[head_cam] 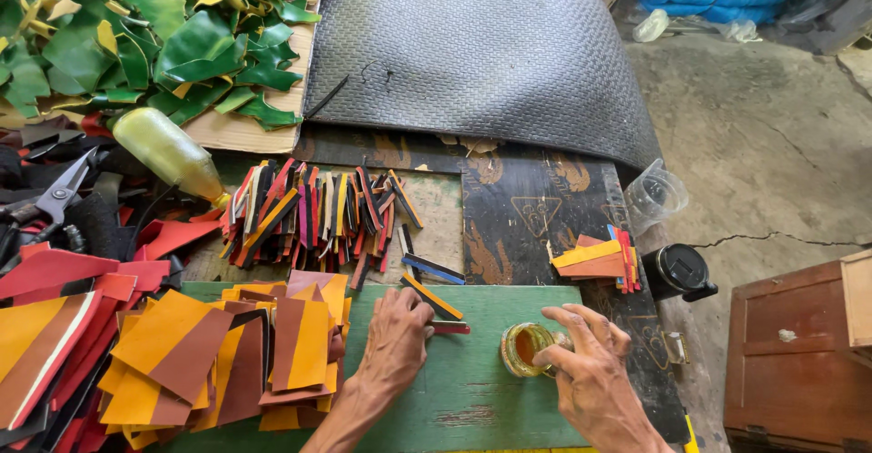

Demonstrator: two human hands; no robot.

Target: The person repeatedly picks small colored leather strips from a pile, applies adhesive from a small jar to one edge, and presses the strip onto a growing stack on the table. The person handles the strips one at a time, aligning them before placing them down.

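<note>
At the lower centre of the frame, the left hand (396,337) presses flat on a red strip (451,328) lying on a green board (472,389). Just right, the right hand (590,367) grasps a small glass jar (525,348) of amber glue standing on the board.

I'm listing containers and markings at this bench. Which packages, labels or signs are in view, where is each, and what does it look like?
Squeeze bottle: lying left, yellowish, translucent.
Small open jar: at the right hand, round, amber contents.
Clear plastic cup: right edge, empty-looking.
Black round lid: beside it.
Triangle mark: printed on the dark board.
</note>
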